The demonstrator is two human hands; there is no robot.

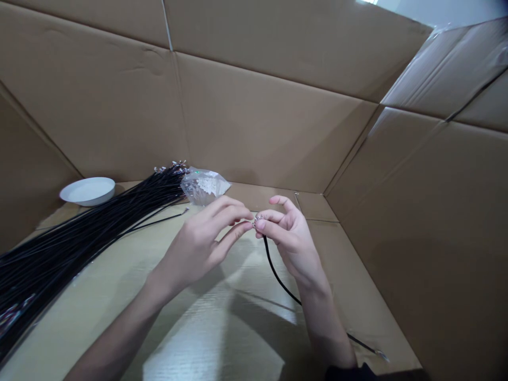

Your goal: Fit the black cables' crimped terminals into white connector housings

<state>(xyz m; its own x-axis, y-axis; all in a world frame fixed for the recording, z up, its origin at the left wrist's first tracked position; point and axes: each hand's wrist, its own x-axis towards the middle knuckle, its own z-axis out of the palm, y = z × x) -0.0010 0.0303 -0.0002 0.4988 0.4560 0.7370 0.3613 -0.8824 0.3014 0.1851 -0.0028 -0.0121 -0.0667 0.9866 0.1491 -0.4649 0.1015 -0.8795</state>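
- Right hand (291, 246) was held to the right and on the near side of the plastic bag (198, 188), and a black cable (273, 270) was pinched close to its tip between thumb and forefinger.
- Left hand (206, 238) was placed on the near side of the plastic bag, its thumb and fingertips brought almost together at that tip; whether a wire was gripped there could not be told.
- Because the tip was partly covered by the fingertips, a fine wire could easily have been bent or missed unseen.
- If the curve below had been caught by the right forearm, the tip might have been tugged out of the pinch.
- A bared cable end (381, 354) was seen far to the right and near side of the plastic bag, where it could have been snagged by the dark sleeve (351, 373).
- Left of the plastic bag, a bundle of black cables (103, 222) was spread; its strands could have been dragged by a careless reach.
- Anything slipping from the fingertips would probably have been lost onto the table (170, 328).
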